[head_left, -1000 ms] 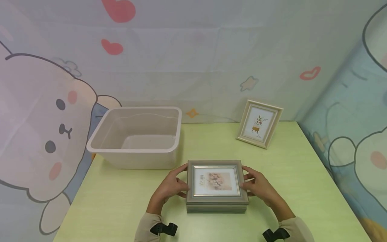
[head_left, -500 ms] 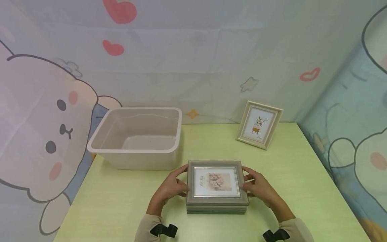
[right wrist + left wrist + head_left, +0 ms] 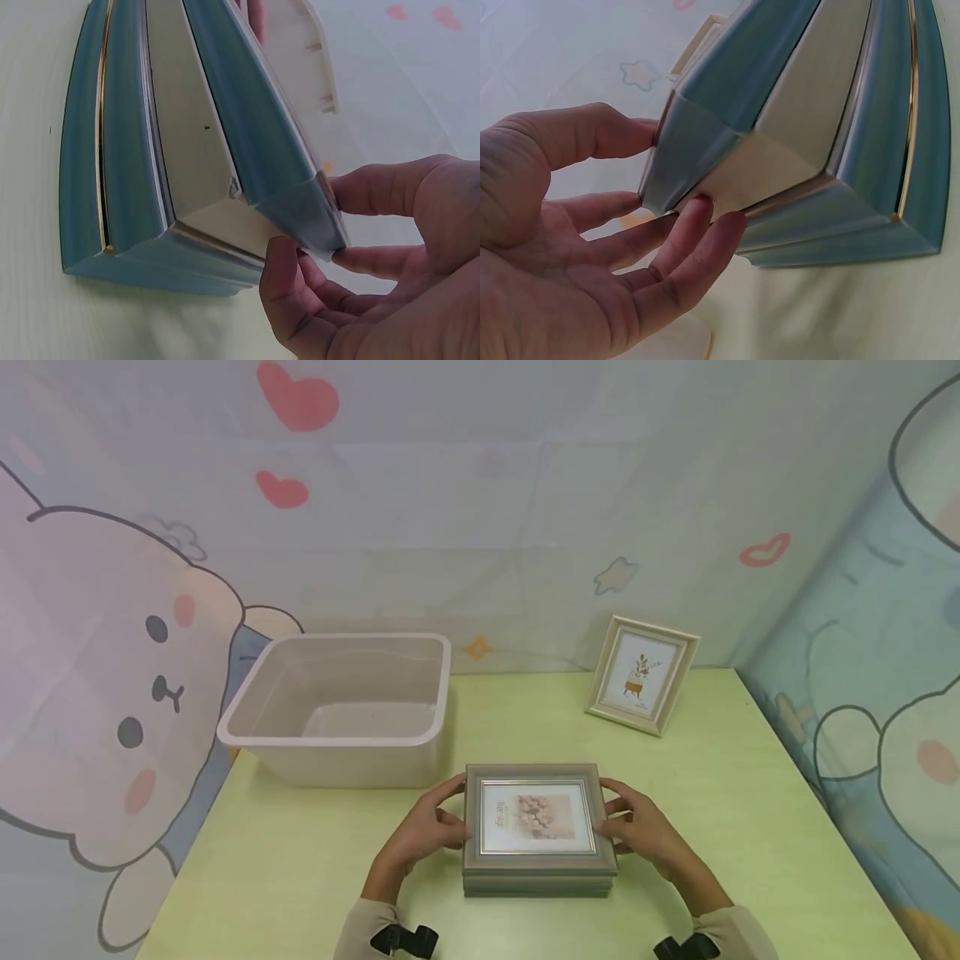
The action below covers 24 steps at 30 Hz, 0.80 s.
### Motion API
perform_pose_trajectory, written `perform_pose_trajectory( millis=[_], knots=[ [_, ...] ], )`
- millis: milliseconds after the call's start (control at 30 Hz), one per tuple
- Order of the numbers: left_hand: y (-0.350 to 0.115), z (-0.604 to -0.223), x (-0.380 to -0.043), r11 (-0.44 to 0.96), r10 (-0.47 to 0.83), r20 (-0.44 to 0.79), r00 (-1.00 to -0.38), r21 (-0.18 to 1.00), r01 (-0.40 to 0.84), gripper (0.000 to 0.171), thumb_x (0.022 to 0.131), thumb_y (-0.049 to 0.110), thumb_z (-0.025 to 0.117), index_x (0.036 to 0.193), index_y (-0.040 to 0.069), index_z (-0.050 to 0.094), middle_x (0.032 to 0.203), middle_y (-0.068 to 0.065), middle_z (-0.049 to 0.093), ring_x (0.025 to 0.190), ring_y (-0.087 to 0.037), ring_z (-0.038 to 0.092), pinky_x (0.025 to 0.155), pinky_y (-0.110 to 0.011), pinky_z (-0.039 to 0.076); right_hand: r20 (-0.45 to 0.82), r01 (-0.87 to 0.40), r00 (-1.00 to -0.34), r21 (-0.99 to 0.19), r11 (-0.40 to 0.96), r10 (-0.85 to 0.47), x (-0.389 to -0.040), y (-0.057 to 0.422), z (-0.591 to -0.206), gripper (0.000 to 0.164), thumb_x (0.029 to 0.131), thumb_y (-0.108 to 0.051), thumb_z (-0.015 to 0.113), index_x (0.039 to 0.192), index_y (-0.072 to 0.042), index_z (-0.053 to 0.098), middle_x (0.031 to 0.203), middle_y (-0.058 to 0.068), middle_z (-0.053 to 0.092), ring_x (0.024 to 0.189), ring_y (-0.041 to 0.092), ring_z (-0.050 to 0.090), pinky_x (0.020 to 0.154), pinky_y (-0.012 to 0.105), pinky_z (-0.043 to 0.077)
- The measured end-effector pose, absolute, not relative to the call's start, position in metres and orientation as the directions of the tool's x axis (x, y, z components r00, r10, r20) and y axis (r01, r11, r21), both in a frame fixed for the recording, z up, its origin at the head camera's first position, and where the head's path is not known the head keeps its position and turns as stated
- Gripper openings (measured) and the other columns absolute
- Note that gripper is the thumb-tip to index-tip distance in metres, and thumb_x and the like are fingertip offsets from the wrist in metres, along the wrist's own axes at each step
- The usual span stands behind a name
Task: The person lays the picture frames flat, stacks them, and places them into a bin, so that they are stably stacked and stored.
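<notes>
A grey picture frame (image 3: 538,814) with a flower print lies face up at the top of a stack of picture frames (image 3: 537,887) near the table's front. My left hand (image 3: 422,837) holds the top frame by its left side, and my right hand (image 3: 647,833) does the same on the right. In the left wrist view, the thumb touches the top frame's face edge while fingertips (image 3: 727,223) touch the pale layer below. The right wrist view shows a similar hold, with a fingertip (image 3: 281,251) against that pale layer (image 3: 187,112).
An open beige plastic bin (image 3: 337,764) stands at the back left of the green table (image 3: 750,810). A cream picture frame (image 3: 642,675) with a plant print stands upright at the back right. A cartoon-printed cloth (image 3: 465,510) hangs behind.
The head view has tilted slightly, so the scene appears a little lower. Both hands stay on the sides of the stack, and no frame has visibly moved on the table.
</notes>
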State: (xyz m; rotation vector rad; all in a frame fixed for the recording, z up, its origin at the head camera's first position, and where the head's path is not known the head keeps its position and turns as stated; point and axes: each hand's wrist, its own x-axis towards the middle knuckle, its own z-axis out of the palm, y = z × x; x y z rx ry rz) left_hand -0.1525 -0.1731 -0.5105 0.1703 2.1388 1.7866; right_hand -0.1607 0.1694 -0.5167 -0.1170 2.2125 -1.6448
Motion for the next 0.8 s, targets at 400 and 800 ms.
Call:
perform_pose_trajectory(
  millis=[400,800],
  knots=[
    [-0.175,-0.515,-0.151,0.233,0.284,-0.178,-0.942,0.966,-0.112,0.086,0.079,0.001,0.071,0.156,0.011,0.035,0.155,-0.024,0.039,0.114,-0.032,0.059,0.08,-0.038,0.058,-0.244,0.145,-0.914,-0.942,0.301,-0.325,-0.163,0.176,-0.52,0.074,0.091,-0.011,0.07,0.153,0.001,0.03,0.119,0.024,0.053,0.094,0.023,0.063,0.076,0.042,0.062],
    [-0.173,-0.499,-0.152,0.33,0.254,-0.132,-0.958,0.943,-0.042,0.078,0.084,0.004,0.072,0.154,0.011,0.038,0.153,-0.024,0.04,0.131,-0.049,0.049,0.094,-0.055,0.052,-0.202,0.099,-0.91,-0.954,0.283,-0.363,-0.167,0.184,-0.517,0.069,0.096,-0.016,0.067,0.151,0.005,0.031,0.118,0.024,0.057,0.098,0.026,0.066,0.08,0.044,0.062]
  ],
)
